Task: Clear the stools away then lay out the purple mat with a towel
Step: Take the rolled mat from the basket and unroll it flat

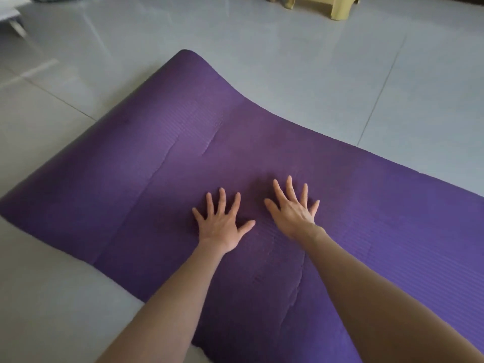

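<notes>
The purple mat (pixel 162 163) lies unrolled across the grey tiled floor, ribbed and creased, its far end curling up slightly. My left hand (pixel 222 224) rests flat on the mat's middle with fingers spread, holding nothing. My right hand (pixel 293 205) lies flat just beside it, fingers spread too, palm down on the mat. A yellow plastic stool (pixel 330 6) stands on the floor at the top edge of the view, away from the mat. No towel is in view.
Grey floor tiles (pixel 314 74) surround the mat on the far and left sides. A white object (pixel 13 22) sits at the top left corner. Some dark legs of another piece show beside the stool.
</notes>
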Available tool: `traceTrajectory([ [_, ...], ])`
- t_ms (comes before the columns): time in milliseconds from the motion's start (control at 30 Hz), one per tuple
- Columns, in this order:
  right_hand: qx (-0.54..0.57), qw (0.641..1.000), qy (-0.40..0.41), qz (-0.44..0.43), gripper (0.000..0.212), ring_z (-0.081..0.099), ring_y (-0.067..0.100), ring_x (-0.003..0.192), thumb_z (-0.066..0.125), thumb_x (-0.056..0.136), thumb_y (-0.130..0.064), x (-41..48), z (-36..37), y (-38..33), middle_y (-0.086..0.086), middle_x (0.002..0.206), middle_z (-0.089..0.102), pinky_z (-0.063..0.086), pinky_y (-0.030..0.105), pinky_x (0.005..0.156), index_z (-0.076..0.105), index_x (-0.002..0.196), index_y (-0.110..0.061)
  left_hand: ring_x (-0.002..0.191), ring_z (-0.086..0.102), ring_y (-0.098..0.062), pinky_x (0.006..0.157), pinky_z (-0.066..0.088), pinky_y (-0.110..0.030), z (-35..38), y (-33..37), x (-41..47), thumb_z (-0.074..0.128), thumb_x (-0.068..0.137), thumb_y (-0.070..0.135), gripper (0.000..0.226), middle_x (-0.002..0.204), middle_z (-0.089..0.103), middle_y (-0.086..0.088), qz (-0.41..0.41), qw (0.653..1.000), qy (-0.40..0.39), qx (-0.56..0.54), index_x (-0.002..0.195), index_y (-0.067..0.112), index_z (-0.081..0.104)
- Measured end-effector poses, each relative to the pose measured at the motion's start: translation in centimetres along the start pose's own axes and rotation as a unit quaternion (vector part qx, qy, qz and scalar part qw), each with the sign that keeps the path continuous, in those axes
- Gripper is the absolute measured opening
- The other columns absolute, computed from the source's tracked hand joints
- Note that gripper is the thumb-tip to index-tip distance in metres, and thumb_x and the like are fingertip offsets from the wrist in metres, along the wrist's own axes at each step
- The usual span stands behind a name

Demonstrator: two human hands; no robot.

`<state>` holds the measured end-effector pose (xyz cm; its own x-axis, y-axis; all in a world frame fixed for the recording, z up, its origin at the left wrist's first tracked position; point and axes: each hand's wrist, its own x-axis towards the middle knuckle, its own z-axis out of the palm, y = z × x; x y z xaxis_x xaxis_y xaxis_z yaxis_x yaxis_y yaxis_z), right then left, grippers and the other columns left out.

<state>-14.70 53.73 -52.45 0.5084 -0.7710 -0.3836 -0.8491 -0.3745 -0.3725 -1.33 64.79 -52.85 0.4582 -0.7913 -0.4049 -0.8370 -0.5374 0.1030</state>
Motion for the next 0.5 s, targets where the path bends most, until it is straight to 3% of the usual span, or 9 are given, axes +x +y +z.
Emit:
traceTrajectory([
  [133,0.017,0.998,-0.047,0.03,0.056,-0.029,0.036,0.141,0.016,0.095,-0.056,3.2,0.7,-2.8,-0.012,0.158,-0.022,-0.015,0.069,0.103,-0.002,0.147,-0.049,0.146,-0.009,-0.032,0.109,0.011,-0.064,-0.7,-1.3,0.4,0.03,0.081,0.077,0.086,0.16,-0.011,0.0,0.032,0.999,-0.011,-0.011,0.15,0.036,-0.002],
  [267,-0.047,0.996,-0.051,0.056,0.062,-0.036,0.033,0.137,0.013,0.089,-0.067,3.7,2.8,-2.6,-0.015,0.152,-0.034,-0.02,0.067,0.101,-0.022,0.139,-0.055,0.144,0.013,-0.026,0.107,0.025,-0.05,-3.3,-5.2,1.2,0.036,0.086,0.068,0.084,0.161,0.005,-0.006,0.044,0.998,0.037,0.015,0.152,0.024,0.008],
  [367,-0.063,0.994,-0.058,0.071,0.063,-0.038,0.033,0.136,0.011,0.086,-0.071,3.9,2.9,-2.6,-0.016,0.15,-0.038,-0.02,0.068,0.101,-0.036,0.125,-0.058,0.145,0.007,-0.027,0.112,0.014,-0.051,-6.4,-9.6,2.9,0.037,0.088,0.064,0.081,0.16,0.002,-0.012,0.004,0.992,0.113,0.049,0.151,0.02,0.011],
  [500,-0.066,0.991,-0.079,0.081,0.06,-0.039,0.033,0.136,0.008,0.084,-0.073,3.9,2.7,-2.9,-0.016,0.148,-0.041,-0.018,0.068,0.102,-0.047,0.107,-0.062,0.146,-0.005,-0.03,0.113,0.002,-0.058,-10.4,-13.1,5.2,0.038,0.088,0.065,0.084,0.159,-0.006,-0.013,-0.039,0.985,0.155,0.062,0.152,0.019,0.008],
])
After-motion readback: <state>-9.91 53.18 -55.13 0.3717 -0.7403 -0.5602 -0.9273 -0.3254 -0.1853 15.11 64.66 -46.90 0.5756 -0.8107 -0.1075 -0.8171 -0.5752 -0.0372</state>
